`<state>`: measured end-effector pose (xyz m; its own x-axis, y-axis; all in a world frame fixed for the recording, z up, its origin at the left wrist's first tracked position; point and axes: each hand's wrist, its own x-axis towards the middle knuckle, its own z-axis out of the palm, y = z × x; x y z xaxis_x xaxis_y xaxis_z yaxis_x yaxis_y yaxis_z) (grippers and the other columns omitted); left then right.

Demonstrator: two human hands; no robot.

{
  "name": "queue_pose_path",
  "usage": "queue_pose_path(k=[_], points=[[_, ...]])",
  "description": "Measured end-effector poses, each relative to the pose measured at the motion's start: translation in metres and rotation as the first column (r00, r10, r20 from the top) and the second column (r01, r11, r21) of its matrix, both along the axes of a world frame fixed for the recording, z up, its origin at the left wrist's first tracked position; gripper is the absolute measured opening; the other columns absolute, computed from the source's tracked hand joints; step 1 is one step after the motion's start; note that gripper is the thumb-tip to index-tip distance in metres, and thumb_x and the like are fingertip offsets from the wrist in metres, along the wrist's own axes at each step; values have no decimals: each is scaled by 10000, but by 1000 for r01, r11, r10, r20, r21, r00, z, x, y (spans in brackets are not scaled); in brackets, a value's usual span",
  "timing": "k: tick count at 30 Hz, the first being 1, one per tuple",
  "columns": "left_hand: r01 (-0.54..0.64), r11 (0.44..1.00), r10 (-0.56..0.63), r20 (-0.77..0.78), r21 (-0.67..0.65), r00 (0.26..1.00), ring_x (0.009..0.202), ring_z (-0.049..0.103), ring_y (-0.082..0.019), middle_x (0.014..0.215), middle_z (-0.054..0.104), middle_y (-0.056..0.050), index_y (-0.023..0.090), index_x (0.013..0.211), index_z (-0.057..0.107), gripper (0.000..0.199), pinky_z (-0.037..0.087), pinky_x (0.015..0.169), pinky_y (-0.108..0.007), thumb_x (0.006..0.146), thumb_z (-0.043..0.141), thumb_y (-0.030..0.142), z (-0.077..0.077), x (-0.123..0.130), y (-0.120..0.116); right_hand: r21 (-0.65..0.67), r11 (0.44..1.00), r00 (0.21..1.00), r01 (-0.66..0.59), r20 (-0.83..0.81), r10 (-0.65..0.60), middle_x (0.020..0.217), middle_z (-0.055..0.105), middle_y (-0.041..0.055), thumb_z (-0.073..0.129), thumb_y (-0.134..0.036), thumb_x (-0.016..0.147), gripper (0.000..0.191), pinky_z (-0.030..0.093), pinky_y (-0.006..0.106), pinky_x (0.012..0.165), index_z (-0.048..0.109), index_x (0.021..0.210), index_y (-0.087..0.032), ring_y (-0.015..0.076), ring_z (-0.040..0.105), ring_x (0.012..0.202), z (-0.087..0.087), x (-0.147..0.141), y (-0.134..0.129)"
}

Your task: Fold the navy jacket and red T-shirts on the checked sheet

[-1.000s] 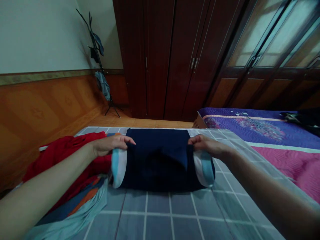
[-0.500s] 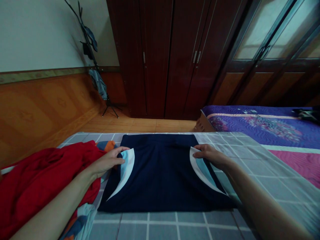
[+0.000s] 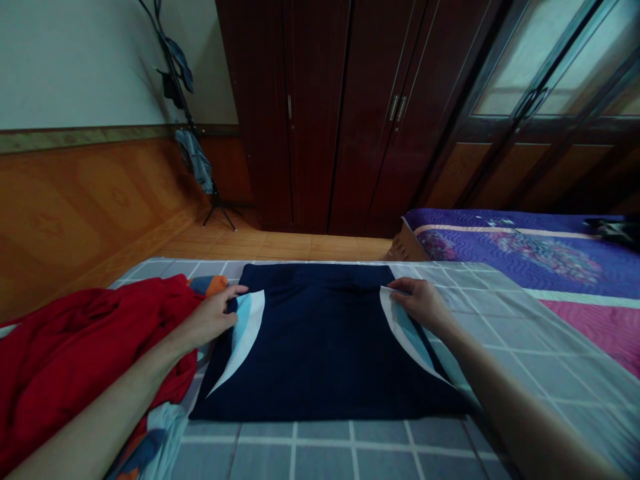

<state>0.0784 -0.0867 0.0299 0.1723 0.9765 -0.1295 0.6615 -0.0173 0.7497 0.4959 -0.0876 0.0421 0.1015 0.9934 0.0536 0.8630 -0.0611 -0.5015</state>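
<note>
A navy garment (image 3: 320, 347), which looks like a pair of shorts, lies flat in front of me, with a curved white and light-blue panel down each side. At its upper left side, my left hand (image 3: 213, 317) has thumb and fingers closed on the edge by the panel. My right hand (image 3: 423, 303) pinches the opposite side near the top of the other panel. The far edge of the garment is straight and narrower than the near one. A heap of red cloth (image 3: 115, 347) lies beside my left forearm.
Beneath the garment is a grey checked bedcover (image 3: 320, 450). Orange-and-blue cloth (image 3: 207, 285) shows behind the red heap. To the right lies a purple floral bedspread (image 3: 520, 247). A dark red wardrobe (image 3: 310, 133) and a coat stand (image 3: 180, 100) are at the back.
My left hand has shifted slightly outward to the left, and the garment's left panel has moved with it. Its front looks smoother. The right hand stays at its side, slightly higher in view.
</note>
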Motion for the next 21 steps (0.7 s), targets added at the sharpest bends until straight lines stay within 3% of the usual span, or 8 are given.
queue_pose_path(k=[4, 7, 9, 12, 15, 18, 21], points=[[8, 987, 44, -316, 161, 948, 726, 595, -175, 1158, 545, -116, 112, 1322, 429, 645, 481, 706, -315, 694, 495, 239, -2, -2, 0, 43, 998, 949, 46, 309, -58, 918, 676, 77, 515, -295, 817, 308, 386, 298, 650, 643, 1071, -176, 240, 625, 833, -4, -2, -6], [75, 940, 91, -454, 334, 887, 1038, 562, -246, 1219, 496, -112, 147, 1303, 460, 567, 441, 899, -354, 744, 485, 243, 3, -2, -2, 90, 996, 889, 11, 454, -51, 1010, 636, 112, 489, -330, 862, 346, 380, 301, 634, 600, 1134, -149, 250, 618, 857, -1, -4, -9], [142, 896, 86, -478, 421, 874, 1160, 490, -270, 1216, 506, -108, 156, 1237, 515, 465, 386, 983, -377, 784, 472, 251, 15, 5, -8, 127, 992, 857, -16, 512, -52, 1046, 608, 131, 496, -337, 873, 361, 394, 306, 645, 584, 1156, -131, 263, 608, 901, 9, -8, -15], [318, 875, -111, -488, 365, 866, 1063, 549, -241, 1110, 579, -87, 176, 1094, 591, 296, 413, 939, -357, 860, 441, 277, 41, 22, -33, 143, 983, 860, -112, 510, 24, 1052, 601, 116, 539, -305, 856, 338, 431, 313, 699, 589, 1146, -138, 250, 608, 920, 35, -15, -38], [546, 816, -382, -531, 189, 756, 892, 607, -196, 985, 624, -44, 215, 982, 624, 202, 462, 818, -320, 876, 454, 246, 57, 35, -75, 52, 945, 824, -324, 506, 255, 1026, 616, 86, 558, -214, 815, 251, 467, 306, 716, 625, 1053, -176, 213, 626, 865, 47, -20, -82], [650, 740, -391, -674, 175, 627, 944, 611, -231, 1030, 643, -51, 228, 1006, 633, 280, 468, 818, -357, 791, 494, 114, 46, 31, -120, -15, 883, 710, -470, 587, 388, 1038, 617, 87, 537, -53, 716, 347, 495, 302, 697, 620, 1022, -195, 199, 628, 837, 30, -18, -131], [703, 664, -274, -792, 255, 546, 1096, 564, -239, 1218, 595, -71, 239, 1194, 565, 562, 454, 873, -369, 740, 398, -45, 19, 19, -147, 68, 858, 632, -510, 706, 320, 1136, 591, 106, 465, 67, 664, 530, 495, 325, 768, 571, 1116, -190, 210, 602, 950, 1, -11, -158]])
